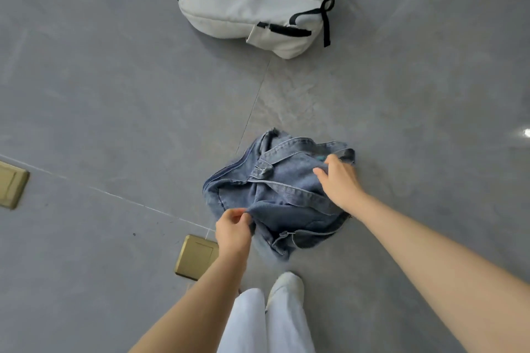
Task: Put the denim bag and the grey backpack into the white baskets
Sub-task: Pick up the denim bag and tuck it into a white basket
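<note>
The left hand (pixel 233 230) pinches the near edge of the denim bag (pixel 276 192) — the right hand (pixel 339 180) grips its far side (fingers curled into cloth). The bag lies crumpled on the grey floor (pixel 114 94); the grey backpack (pixel 252 0) lies well beyond.

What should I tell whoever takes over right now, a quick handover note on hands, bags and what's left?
Left hand: pinching the near edge of the denim bag.
Right hand: gripping the bag's far right side, near a strap.
Denim bag: crumpled on the grey floor, just ahead of the feet; cannot tell if it is lifted yet.
Grey backpack: lying on the floor farther ahead, untouched.
White baskets: not in view.
Done: nothing placed yet.
Left: carry both bags to the baskets.
</note>
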